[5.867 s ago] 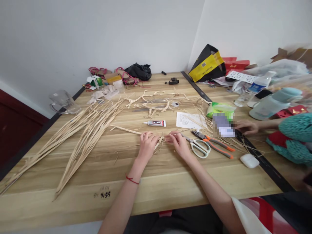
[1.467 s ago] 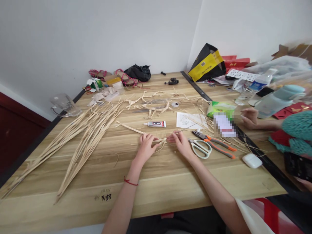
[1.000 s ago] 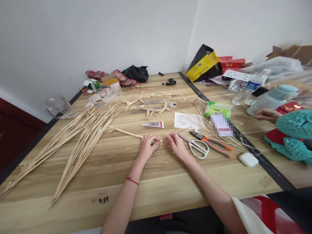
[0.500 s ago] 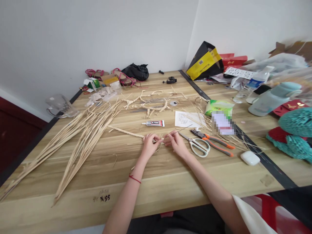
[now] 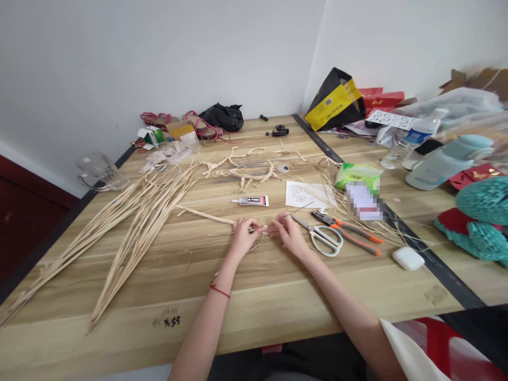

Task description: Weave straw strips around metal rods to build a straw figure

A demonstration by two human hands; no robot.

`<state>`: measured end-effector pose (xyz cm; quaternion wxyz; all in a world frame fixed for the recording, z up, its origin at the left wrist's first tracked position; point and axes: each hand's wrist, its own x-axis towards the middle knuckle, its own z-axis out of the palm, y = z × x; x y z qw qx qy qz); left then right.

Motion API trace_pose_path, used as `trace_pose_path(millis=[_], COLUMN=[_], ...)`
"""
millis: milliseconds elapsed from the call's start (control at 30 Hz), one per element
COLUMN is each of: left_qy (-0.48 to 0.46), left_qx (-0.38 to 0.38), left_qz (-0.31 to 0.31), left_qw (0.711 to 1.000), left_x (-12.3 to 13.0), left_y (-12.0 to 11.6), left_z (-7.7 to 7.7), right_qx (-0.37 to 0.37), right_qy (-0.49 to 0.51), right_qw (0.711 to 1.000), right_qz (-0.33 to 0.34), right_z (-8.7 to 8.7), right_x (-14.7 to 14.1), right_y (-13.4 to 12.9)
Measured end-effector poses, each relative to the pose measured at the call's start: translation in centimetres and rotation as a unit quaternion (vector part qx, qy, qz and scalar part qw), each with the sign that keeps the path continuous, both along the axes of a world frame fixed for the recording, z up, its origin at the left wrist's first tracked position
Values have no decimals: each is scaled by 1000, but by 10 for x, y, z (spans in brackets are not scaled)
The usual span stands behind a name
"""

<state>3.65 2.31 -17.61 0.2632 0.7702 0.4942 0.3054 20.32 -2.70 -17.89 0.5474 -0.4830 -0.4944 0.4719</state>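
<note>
My left hand (image 5: 246, 234) is closed on a pale braided straw strand (image 5: 210, 216), which runs out to the left across the table. Beside it, my right hand (image 5: 289, 232) pinches the thin loose straws at the braid's near end; the fingertips hide exactly which ones. Both hands meet just above the wood. Beyond them lies a glue tube (image 5: 254, 201) marked B-7000. Scissors (image 5: 325, 239) with white handles rest open to the right of my right hand, with orange-and-grey pliers (image 5: 349, 232) next to them.
Long bundles of straw (image 5: 146, 227) spread over the left side, near a glass mug (image 5: 101, 172). Woven straw figures (image 5: 256, 174) lie farther back. A written note (image 5: 309, 194), a green tissue pack (image 5: 357, 174), a white case (image 5: 408, 258) and a bottle (image 5: 440, 164) are on the right.
Almost nothing differs. My hands keep their hold at the same spot, with only a slight shift of the right fingers; the whole view has moved a little.
</note>
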Motion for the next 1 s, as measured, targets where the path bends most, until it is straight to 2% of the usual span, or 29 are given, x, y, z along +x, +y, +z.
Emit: trace_pose_path(millis=[333, 1000], left_qy=[-18, -49], left_qx=[-9, -3], left_qz=[-84, -92], left_qw=[996, 995], left_x=[-13, -17], left_y=[2, 4], left_z=[10, 4], right_qx=[-7, -2], right_qy=[12, 1], right_qw=[1000, 1000], right_qz=[-3, 0], right_z=[-1, 3], right_x=[-1, -1], right_y=[0, 0])
